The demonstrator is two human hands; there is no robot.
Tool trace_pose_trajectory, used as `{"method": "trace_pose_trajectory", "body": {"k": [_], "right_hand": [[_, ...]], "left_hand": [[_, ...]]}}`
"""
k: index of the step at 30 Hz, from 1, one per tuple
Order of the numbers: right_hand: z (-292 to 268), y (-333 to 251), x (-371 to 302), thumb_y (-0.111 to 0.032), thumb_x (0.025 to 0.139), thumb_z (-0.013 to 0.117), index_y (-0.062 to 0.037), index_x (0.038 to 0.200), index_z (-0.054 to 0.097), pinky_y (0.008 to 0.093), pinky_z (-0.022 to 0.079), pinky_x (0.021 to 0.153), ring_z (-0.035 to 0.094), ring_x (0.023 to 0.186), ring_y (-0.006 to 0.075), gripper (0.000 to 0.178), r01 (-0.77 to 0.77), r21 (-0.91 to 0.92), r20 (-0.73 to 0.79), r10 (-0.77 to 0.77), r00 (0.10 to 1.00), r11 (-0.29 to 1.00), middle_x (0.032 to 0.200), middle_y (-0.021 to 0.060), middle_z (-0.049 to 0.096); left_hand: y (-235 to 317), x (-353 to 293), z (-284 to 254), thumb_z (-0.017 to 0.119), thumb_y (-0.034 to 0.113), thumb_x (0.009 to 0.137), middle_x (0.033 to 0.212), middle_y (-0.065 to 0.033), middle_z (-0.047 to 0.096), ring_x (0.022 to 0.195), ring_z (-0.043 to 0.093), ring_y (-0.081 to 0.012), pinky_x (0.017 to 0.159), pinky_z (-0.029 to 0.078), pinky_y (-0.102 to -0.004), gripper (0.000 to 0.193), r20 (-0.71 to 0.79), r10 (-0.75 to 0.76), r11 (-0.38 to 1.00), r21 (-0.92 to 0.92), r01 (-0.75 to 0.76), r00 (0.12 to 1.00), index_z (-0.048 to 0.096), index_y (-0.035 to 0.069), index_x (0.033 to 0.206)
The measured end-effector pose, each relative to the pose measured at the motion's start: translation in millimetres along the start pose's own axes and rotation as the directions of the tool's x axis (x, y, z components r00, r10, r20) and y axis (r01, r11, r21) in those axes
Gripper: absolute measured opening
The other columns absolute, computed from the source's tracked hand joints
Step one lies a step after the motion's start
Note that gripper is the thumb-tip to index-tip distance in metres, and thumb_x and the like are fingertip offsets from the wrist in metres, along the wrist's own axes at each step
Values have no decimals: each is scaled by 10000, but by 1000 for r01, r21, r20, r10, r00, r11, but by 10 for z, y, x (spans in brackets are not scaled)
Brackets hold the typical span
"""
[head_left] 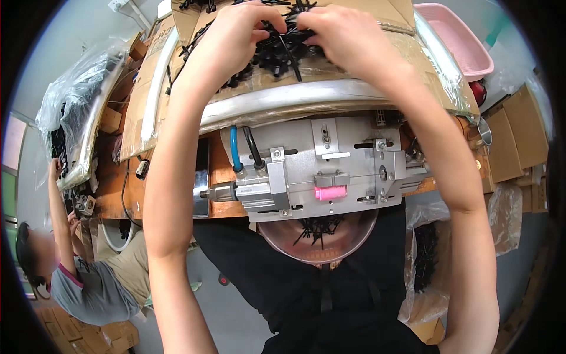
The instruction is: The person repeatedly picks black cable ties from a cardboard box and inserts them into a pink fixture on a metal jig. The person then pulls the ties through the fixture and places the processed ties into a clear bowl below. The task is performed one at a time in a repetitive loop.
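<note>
Both hands reach to the far side of the bench, over a pile of thin black plastic parts (277, 64) on cardboard. My left hand (239, 32) is closed, its fingertips at the upper end of a long black stick-like part (290, 56) that slants down over the pile. Close by on the right, my right hand (348, 35) has thumb and fingers bent together among the black parts; what lies between them is hidden. Nearer me stands a metal fixture (300, 197) with a pink cylinder (331, 193) at its middle. Below it, a clear bowl (359, 239) holds more black parts.
A white padded edge (295, 97) runs between pile and fixture. Blue and black hoses (234, 147) enter the fixture at left. A pink basket (457, 38) stands far right, cardboard boxes (513, 135) at right. At far left another person (94, 289) works beside a plastic-covered bench.
</note>
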State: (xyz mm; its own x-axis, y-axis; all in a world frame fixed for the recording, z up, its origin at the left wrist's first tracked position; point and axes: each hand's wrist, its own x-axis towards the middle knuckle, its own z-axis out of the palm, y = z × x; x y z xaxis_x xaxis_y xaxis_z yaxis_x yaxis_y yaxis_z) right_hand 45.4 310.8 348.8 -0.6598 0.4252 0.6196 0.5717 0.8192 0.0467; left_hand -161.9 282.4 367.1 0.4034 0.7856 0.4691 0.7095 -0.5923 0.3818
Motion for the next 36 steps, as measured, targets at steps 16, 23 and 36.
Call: {"method": "trace_pose_trajectory", "body": {"k": [16,23,36], "right_hand": [[-620,258,-586,22,828,700,-19,942,708,285,516,746,655,840,183,122,-204,274,-188,261,947,940,929,92,708],[-840,-46,-701,-64,909,664,68,1128,611,240,561,721,697,832,174,261,-159,699,-283,474,834,697,947,167,716],[-1164,-36,-1466,-113,976,595,31,1162,599,251,441,667,625,881,182,235,-224,866,-159,670,725,447,1112,167,678]], "left_hand": [[628,-770,110,660,-75,801,951,-73,661,815,668,-203,726,528,-307,240,-355,94,951,308,21,930,719,43,1002],[910,-1258,324,651,-182,681,970,-108,641,850,615,-247,700,535,-343,484,-475,116,929,363,73,872,690,15,1122],[1781,-1989,1474,625,-21,759,992,-98,534,837,515,-222,764,460,-324,685,-51,-272,916,290,275,961,427,-66,1414]]}}
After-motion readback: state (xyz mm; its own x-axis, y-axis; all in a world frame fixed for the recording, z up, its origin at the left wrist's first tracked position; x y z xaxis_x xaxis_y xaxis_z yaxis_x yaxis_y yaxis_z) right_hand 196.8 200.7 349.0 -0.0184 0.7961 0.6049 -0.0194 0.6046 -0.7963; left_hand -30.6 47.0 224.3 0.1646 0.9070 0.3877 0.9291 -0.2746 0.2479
